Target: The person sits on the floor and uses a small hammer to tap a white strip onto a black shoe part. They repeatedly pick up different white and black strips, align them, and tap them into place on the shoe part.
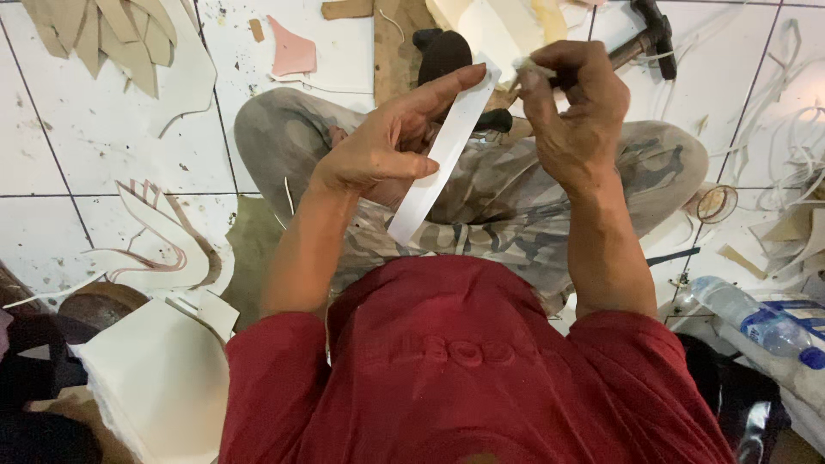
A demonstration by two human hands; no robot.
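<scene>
White floor tiles [112, 129], spotted with stains, are strewn with offcuts, and the person sits cross-legged on them in camouflage trousers [507, 198] and a red shirt [464, 369]. The left hand [387, 146] holds a long white strip [443, 155] up over the lap, thumb closed across its face and the fingers stretched behind it, the forefinger lying along its upper end. The strip slants from upper right to lower left. The right hand [571, 112] is bunched shut on a small pale wad [533, 67], pinched between thumb and fingertips just beside the strip's top end; whether the wad touches the strip I cannot tell. Beyond the hands a hammer [649, 34] lies on the floor towards the far right corner. Tan cut pieces [112, 39] lie at the far left, a pink scrap [292, 50] near them. A stack of cream sheets [159, 387] sits at the near left, and a plastic bottle [756, 318] lies at the near right.
</scene>
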